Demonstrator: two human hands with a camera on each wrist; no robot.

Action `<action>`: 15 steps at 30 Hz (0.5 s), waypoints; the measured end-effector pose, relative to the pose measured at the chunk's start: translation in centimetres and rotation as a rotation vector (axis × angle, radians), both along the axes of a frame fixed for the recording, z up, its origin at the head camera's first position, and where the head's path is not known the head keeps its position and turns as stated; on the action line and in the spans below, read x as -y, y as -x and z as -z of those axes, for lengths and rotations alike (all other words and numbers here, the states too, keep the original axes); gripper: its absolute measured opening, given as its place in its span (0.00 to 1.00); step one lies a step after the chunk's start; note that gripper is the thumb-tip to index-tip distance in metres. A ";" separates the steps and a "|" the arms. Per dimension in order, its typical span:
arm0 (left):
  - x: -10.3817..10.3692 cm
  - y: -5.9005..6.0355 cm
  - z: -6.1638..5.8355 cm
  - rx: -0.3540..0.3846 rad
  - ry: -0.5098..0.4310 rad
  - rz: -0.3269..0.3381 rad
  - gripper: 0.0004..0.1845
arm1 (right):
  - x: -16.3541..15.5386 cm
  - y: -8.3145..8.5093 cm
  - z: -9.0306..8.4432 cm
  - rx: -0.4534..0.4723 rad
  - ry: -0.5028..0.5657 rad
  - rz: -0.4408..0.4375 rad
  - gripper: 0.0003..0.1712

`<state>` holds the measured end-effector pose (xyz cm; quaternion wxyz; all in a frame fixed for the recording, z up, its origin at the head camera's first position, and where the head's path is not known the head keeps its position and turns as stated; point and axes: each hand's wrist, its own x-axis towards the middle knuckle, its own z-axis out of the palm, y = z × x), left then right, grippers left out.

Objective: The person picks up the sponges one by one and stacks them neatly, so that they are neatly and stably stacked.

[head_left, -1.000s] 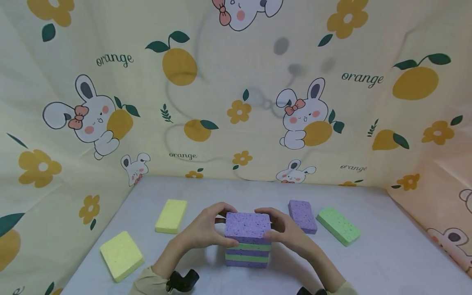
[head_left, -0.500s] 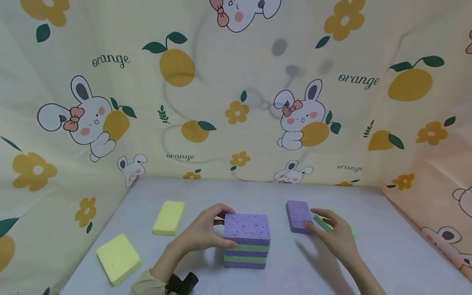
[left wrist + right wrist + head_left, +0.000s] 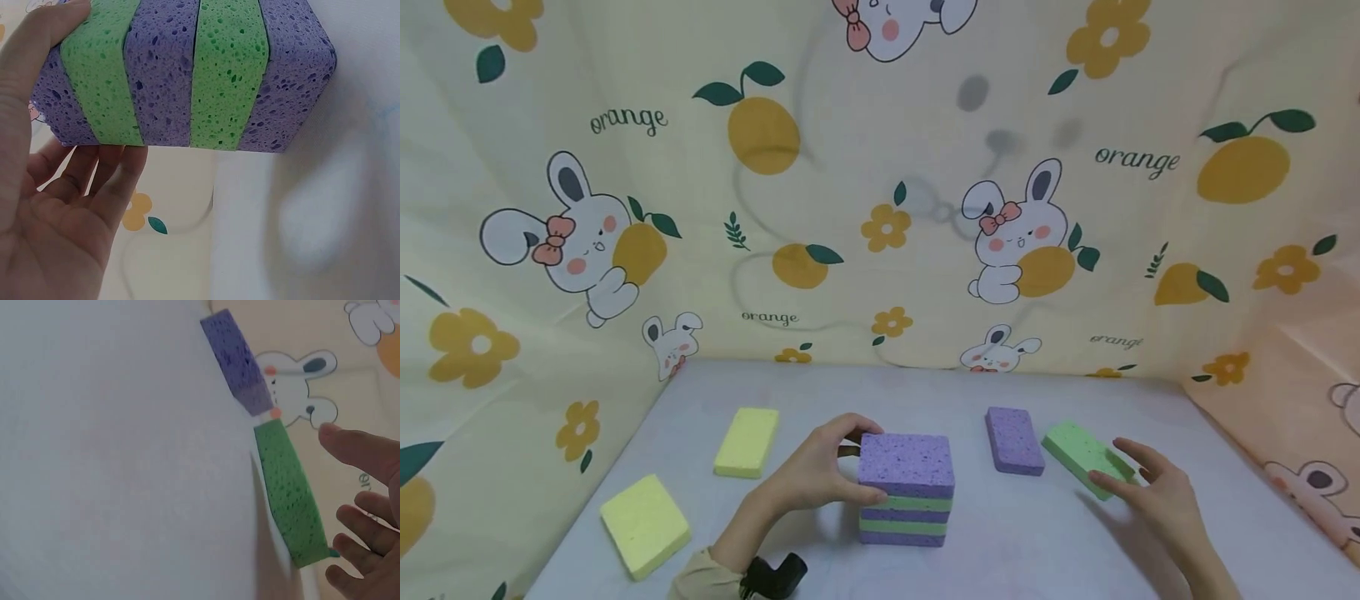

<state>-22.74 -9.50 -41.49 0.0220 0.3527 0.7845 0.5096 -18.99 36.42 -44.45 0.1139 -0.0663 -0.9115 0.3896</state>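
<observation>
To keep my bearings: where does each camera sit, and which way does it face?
Head: worn on the head, facing forward and down at the striped sponge stack; shows left hand and right hand.
Left wrist: worn there, facing the stack's side; left hand shows palm-side.
Right wrist: worn there, facing the loose green sponge and loose purple sponge; part of right hand shows.
Head and right wrist share those sponges.

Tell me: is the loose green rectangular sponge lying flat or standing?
Flat: the loose green rectangular sponge has its broad face upward in the head view.

Tbl (image 3: 992, 542) holds sponge stack (image 3: 910, 487) & 4 addl sponges (image 3: 1015, 442).
</observation>
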 end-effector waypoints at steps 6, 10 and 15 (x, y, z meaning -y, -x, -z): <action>0.0 0.0 0.0 -0.001 -0.002 -0.001 0.35 | -0.6 0.3 0.5 0.007 0.054 -0.052 0.49; 0.0 0.0 0.0 0.002 0.010 -0.009 0.36 | -0.6 0.5 0.6 0.030 0.050 -0.039 0.52; -0.1 -0.1 -0.1 0.006 0.022 -0.016 0.36 | -0.6 0.6 0.7 0.064 0.081 -0.032 0.55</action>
